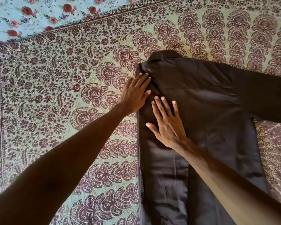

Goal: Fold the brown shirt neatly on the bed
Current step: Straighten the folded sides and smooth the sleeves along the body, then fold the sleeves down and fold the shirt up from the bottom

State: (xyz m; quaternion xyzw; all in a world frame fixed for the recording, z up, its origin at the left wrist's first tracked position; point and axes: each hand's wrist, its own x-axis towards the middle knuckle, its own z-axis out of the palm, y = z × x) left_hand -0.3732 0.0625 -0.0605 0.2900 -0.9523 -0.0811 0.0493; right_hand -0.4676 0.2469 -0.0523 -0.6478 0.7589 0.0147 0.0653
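Note:
The brown shirt (pixel 206 101) lies spread on the bed, collar pointing away from me, its left side folded in along a straight vertical edge. One sleeve stretches out to the right past the frame edge. My left hand (pixel 135 93) lies flat at the shirt's folded left shoulder, fingers apart, partly on the bed cover. My right hand (pixel 167 124) presses flat on the shirt's body just right of the folded edge, fingers spread. Neither hand grips the cloth.
The bed is covered with a green and maroon paisley printed sheet (pixel 58 88). A light blue floral cloth (pixel 31 15) lies at the far upper left. Both my forearms reach in from the bottom of the view.

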